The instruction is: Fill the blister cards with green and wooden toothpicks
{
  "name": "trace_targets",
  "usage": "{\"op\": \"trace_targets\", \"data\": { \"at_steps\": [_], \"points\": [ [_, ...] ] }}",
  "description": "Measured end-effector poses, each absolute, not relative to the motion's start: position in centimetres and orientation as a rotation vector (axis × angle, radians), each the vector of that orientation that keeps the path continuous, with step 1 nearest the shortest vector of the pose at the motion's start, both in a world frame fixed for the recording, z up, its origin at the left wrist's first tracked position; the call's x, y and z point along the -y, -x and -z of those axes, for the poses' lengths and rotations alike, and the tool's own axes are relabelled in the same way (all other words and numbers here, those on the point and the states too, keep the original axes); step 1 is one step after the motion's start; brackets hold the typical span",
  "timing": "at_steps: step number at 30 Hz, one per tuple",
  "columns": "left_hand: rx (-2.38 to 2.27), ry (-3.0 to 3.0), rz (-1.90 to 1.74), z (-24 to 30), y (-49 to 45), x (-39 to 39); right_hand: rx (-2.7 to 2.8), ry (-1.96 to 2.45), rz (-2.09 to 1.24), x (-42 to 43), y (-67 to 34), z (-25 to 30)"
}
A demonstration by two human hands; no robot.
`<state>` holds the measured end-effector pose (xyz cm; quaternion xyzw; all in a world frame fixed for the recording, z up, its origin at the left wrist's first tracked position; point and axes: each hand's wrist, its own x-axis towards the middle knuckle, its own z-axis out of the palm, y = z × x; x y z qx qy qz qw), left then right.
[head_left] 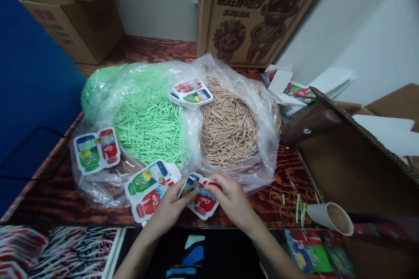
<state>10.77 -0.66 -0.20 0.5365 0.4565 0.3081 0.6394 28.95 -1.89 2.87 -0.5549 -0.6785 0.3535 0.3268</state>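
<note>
Between my two hands is a printed card pack [203, 202] with a red cola picture and a green one, shaped like two bottles side by side. My left hand [175, 202] grips its left side, and my right hand [231, 200] has thumb and fingers on its upper right edge. Under my left forearm lie larger printed cards [144, 183], green Sprite and red Cola. Just beyond my hands, clear plastic bags hold many green sticks [150, 126] and brown sticks [229, 126].
A filled card pack [97, 150] lies on the left of the bags, and a small stack of packs [191, 93] rests on top. At right are rubber bands [284, 200], a tipped paper cup [330, 218] and an open carton [347, 161]. A tall carton [255, 17] stands behind.
</note>
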Motion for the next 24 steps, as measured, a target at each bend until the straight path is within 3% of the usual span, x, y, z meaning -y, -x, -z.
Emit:
{"op": "trace_targets", "data": {
  "at_steps": [9,16,24],
  "points": [
    [-1.046,-1.141,-0.75,1.1,-12.2,0.7,1.668,1.504,-0.628,2.1,-27.5,-2.6],
    [-1.141,-1.105,-0.769,1.3,-12.1,1.4,1.533,1.412,-1.004,0.4,-30.4,-1.6],
    [-1.161,-1.08,-0.763,1.3,-11.4,1.3,2.007,1.811,-0.272,-3.7,-34.9,0.8]
  ]
}}
